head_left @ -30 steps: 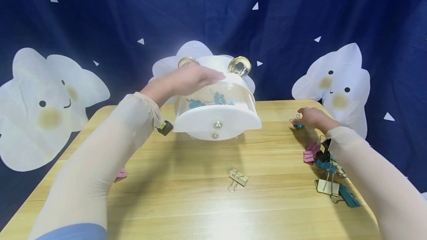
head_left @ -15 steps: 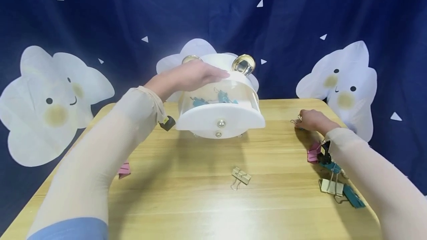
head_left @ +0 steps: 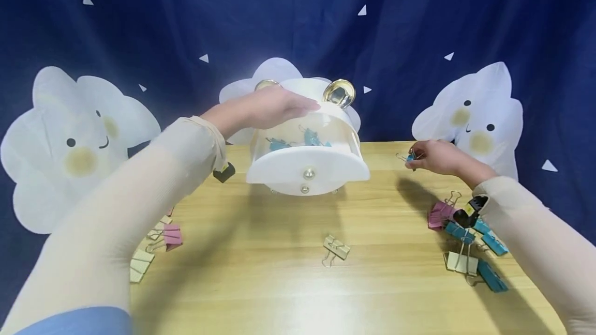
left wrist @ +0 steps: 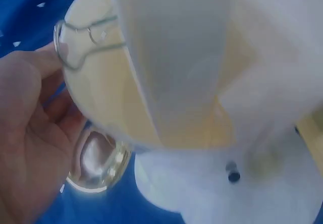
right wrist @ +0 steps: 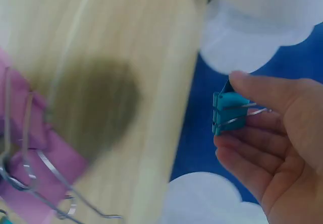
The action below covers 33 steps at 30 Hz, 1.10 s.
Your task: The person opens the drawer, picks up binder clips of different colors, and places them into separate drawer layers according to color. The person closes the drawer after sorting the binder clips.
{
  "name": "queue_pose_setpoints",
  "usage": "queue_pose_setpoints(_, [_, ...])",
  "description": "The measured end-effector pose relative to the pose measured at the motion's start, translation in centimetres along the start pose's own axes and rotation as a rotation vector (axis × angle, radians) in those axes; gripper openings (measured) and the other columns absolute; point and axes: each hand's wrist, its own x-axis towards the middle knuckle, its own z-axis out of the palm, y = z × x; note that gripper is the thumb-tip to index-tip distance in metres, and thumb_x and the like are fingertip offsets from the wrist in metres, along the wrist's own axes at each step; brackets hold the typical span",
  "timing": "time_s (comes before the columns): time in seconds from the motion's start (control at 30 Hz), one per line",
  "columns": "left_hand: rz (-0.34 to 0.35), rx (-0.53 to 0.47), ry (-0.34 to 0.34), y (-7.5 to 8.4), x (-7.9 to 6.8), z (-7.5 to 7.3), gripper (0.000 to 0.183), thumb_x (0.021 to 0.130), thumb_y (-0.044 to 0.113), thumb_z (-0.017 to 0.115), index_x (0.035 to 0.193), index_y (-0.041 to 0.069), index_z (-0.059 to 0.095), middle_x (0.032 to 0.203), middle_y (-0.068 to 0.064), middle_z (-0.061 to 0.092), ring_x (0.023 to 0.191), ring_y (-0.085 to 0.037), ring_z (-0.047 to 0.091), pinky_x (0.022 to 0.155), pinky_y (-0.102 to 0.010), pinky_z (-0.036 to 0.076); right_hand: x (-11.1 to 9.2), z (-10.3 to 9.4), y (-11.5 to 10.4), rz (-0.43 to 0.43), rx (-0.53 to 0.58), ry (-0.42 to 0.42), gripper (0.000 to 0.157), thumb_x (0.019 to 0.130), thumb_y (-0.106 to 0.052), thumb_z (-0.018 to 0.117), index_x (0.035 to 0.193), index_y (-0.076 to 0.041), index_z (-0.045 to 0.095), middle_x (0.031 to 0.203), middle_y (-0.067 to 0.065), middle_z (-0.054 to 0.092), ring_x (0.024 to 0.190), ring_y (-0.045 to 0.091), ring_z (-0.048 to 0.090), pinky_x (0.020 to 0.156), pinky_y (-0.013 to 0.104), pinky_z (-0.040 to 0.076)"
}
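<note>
My left hand rests on top of a white storage box shaped like an alarm clock, between its two gold bells. In the left wrist view, its fingers lie at the box's rounded rim. The box's upper drawer is pulled out, with several teal binder clips inside. Over the table's far right part, my right hand pinches a teal binder clip between thumb and fingers, its wire handles towards the palm. That clip is off the table, its shadow below.
A pile of pink, teal and cream binder clips lies at the right under my forearm. One cream clip lies mid-table. More pink and cream clips sit beside my left forearm. A dark blue curtain hangs behind the wooden table.
My right hand has taken hold of the teal binder clip at the table's right and lifted it. The left hand stays on top of the box.
</note>
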Motion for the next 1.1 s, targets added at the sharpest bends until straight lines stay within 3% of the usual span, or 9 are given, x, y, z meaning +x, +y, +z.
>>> queue_pose_setpoints(0.2, [-0.026,0.024,-0.065,0.1,0.2,-0.9,0.039,0.102,0.029,0.053,0.142,0.032,0.053,0.135,0.008,0.058,0.117,-0.017,0.054,0.103,-0.036,0.040,-0.6,-1.9,-2.4,-0.051,0.071,0.047,0.031,0.092,-0.028,0.070,0.110,-0.004,0.064,0.095,0.003,0.071,0.086,0.022,0.067,0.076,0.045,0.053])
queue_pose_setpoints(0.37, [-0.045,-0.004,-0.113,0.2,0.6,-1.4,0.040,0.102,0.029,0.053,0.142,0.034,0.052,0.135,0.008,0.057,0.112,-0.017,0.053,0.098,-0.035,0.041,-0.8,-3.4,-4.3,-0.109,0.055,0.087,0.033,0.092,-0.029,0.070,0.114,-0.005,0.065,0.092,0.000,0.071,0.083,0.018,0.067,0.074,0.041,0.054])
queue_pose_setpoints(0.73, [-0.052,-0.043,-0.119,0.2,0.5,-1.6,0.040,0.102,0.030,0.054,0.142,0.031,0.052,0.134,0.009,0.058,0.110,-0.014,0.053,0.098,-0.032,0.041,-1.4,-6.8,-9.1,-0.172,0.086,0.121,0.038,0.093,-0.030,0.070,0.121,-0.006,0.064,0.101,0.004,0.071,0.091,0.019,0.068,0.077,0.041,0.057])
queue_pose_setpoints(1.1, [-0.091,0.006,-0.106,0.0,0.5,-1.3,0.039,0.102,0.033,0.053,0.141,0.032,0.054,0.139,0.008,0.055,0.119,-0.015,0.052,0.104,-0.037,0.039,-0.9,-7.9,-13.3,-0.272,0.065,0.152,0.040,0.091,-0.031,0.071,0.123,-0.008,0.064,0.110,0.007,0.071,0.103,0.023,0.067,0.087,0.044,0.054])
